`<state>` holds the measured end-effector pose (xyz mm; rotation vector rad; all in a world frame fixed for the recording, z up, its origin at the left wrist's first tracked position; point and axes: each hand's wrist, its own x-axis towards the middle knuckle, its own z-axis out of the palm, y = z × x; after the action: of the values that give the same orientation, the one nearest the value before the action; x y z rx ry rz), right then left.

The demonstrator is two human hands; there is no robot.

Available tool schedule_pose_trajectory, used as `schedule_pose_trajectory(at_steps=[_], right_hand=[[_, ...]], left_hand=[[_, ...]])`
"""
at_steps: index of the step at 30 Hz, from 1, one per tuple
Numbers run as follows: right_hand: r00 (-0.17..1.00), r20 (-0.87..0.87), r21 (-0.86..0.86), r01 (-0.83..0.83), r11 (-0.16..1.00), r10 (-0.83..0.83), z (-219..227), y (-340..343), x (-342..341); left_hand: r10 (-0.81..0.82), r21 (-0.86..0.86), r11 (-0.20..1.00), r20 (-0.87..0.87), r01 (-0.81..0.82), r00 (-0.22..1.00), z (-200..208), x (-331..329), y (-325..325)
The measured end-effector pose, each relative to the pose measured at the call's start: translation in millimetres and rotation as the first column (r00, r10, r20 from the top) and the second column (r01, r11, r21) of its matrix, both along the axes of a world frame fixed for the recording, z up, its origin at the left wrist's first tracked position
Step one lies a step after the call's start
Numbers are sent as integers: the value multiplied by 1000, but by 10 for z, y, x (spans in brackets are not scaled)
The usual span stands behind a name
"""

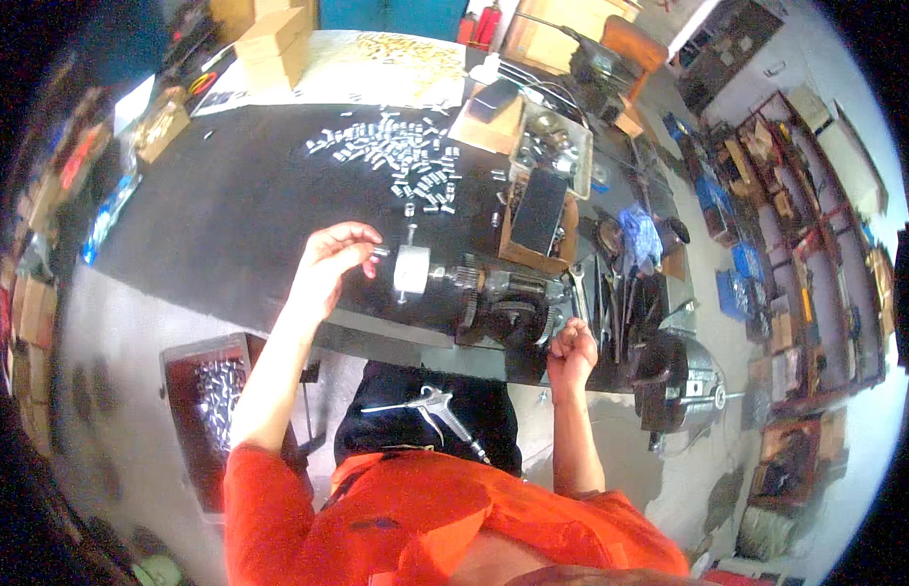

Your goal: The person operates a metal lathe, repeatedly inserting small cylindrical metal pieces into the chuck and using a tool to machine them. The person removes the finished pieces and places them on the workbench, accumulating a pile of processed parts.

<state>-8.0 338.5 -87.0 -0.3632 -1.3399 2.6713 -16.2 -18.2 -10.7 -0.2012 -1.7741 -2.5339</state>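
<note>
My left hand point(339, 262) pinches a small silvery metal cylinder point(380, 251) between thumb and fingertips. It is just left of a round pale metal chuck point(412, 269) on a small bench machine point(513, 303) with toothed gears and a shaft. A thin key-like rod stands out from the chuck's far side, with one more small cylinder point(410, 209) lying beyond it. On the machine's right end my right hand point(573, 349) is closed beside the gear; whatever its fingers hold is hidden.
A heap of small metal cylinders point(391, 146) covers the dark bench's far middle. Behind are brass-coloured pieces point(406, 51) and cardboard boxes point(271, 49). Right of the machine are an open carton point(518, 256), a wrench point(578, 291) and a vise point(687, 383). An air blow gun point(445, 415) lies across my lap.
</note>
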Motion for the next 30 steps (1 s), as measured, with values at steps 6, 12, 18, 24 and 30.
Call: schedule_pose_trajectory(at_steps=[6,12,18,24,30], right_hand=[[999,-37,5,-31,1000,31,-22,26,-10],[999,-23,40,-25,999,26,155,-36,67],[992,6,51,-124,991,124,427,22,151],[970,-143,141,-177,974,197,732,33,73],[959,-191,110,-189,976,207,985,-20,-179]], left_hand=[[16,-79,997,-68,-22,998,98,186,116],[-55,-136,990,-60,46,997,107,141,45],[-152,-134,980,-40,145,988,158,81,4],[-189,-164,969,-1,186,982,172,51,-19],[-186,-203,963,-13,180,982,179,40,-12]])
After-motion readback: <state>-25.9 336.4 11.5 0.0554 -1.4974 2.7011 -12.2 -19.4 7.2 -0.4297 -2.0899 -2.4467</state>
